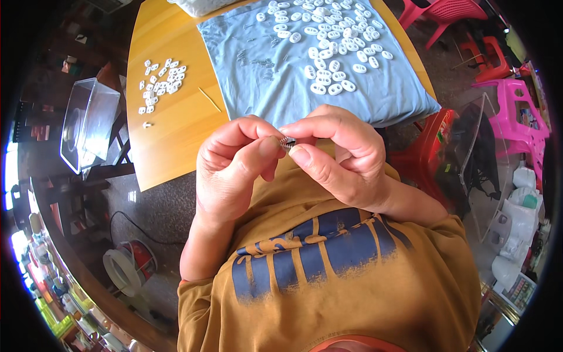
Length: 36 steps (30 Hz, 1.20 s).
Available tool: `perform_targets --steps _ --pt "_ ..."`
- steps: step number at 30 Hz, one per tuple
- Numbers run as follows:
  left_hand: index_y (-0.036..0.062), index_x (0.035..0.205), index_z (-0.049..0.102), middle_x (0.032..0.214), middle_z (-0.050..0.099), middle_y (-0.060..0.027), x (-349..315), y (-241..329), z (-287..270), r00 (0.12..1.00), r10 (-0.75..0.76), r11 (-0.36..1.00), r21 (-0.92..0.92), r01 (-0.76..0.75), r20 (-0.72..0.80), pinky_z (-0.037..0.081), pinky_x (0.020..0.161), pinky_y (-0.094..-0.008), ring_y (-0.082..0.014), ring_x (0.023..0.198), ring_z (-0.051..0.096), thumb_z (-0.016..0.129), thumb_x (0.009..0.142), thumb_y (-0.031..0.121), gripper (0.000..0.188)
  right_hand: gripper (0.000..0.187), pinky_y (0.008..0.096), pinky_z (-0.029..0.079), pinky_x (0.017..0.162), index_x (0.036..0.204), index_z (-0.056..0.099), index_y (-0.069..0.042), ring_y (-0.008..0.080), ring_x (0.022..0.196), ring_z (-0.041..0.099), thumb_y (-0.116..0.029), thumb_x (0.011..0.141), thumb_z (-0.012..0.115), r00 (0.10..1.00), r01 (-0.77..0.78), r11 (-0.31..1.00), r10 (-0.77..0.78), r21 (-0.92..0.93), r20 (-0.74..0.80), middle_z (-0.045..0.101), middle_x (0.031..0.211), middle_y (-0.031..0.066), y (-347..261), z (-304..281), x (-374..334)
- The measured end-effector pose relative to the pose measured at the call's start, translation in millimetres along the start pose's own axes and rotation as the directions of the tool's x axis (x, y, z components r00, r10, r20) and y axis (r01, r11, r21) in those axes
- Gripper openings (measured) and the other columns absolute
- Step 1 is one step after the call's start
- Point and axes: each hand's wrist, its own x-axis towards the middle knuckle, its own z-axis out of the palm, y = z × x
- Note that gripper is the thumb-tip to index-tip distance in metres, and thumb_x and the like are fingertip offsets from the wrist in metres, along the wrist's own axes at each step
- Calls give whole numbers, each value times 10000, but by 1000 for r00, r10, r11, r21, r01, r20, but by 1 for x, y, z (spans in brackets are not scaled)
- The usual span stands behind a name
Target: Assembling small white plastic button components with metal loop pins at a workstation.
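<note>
Above my lap, near the table's front edge, both hands meet at a small metal coil spring (286, 142). My left hand (237, 161) is closed in a pinch on its left side, between thumb and forefinger. My right hand (340, 154) is closed too, its thumb and forefinger pinching the right side. The fingertips hide part of the spring. Beyond my hands, a blue cloth (258, 97) covers part of the table. Many white oval plastic pieces with two holes (322, 76) lie on it, beside scattered small grey metal bits (256, 61).
On the wooden table (182, 129) at left lies a group of small white plastic pieces (161, 82), with a thin yellow stick (209, 100) nearby. A clear plastic box (91, 123) stands farther left. Red (431, 149) and pink (519, 114) plastic stools are at right.
</note>
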Motion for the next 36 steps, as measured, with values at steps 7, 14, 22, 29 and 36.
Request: perform_targets --steps 7,14,22,29,36 --pt "-8 846 593 783 581 -19 -2 -8 5 989 143 978 155 -137 -30 395 552 -177 -46 605 479 570 836 31 46 104 216 472 558 886 607 14 112 648 594 8 784 625 996 -76 997 75 -34 -41 594 744 73 1 0 -1" --pt "-10 806 579 753 559 -31 -1 -15 10 916 394 795 529 -296 -79 398 598 -202 -74 658 487 571 790 -44 38 58 215 462 550 821 595 10 94 624 574 -1 783 638 991 -128 990 124 -65 -58 596 732 54 2 0 0" --pt "19 770 598 675 543 -55 39 -19 -15 788 616 369 885 -283 -5 417 531 -249 -132 557 504 599 744 -17 45 52 209 444 550 796 576 7 76 604 537 -8 785 624 987 -160 987 160 -6 -17 569 699 35 7 1 -3" --pt "60 778 608 751 576 -75 68 -20 -34 876 477 -21 998 -60 63 457 593 -322 -238 635 562 601 766 130 72 51 207 439 552 786 575 6 65 596 522 -21 790 619 985 -173 985 174 -10 14 560 688 28 7 3 -1" --pt "21 846 617 754 583 -82 52 -13 -38 888 456 330 938 -106 -60 455 609 -261 -157 635 556 596 782 69 83 56 202 434 550 786 578 11 60 597 519 -25 792 621 985 -173 985 173 -4 -8 564 693 26 9 -1 -1"
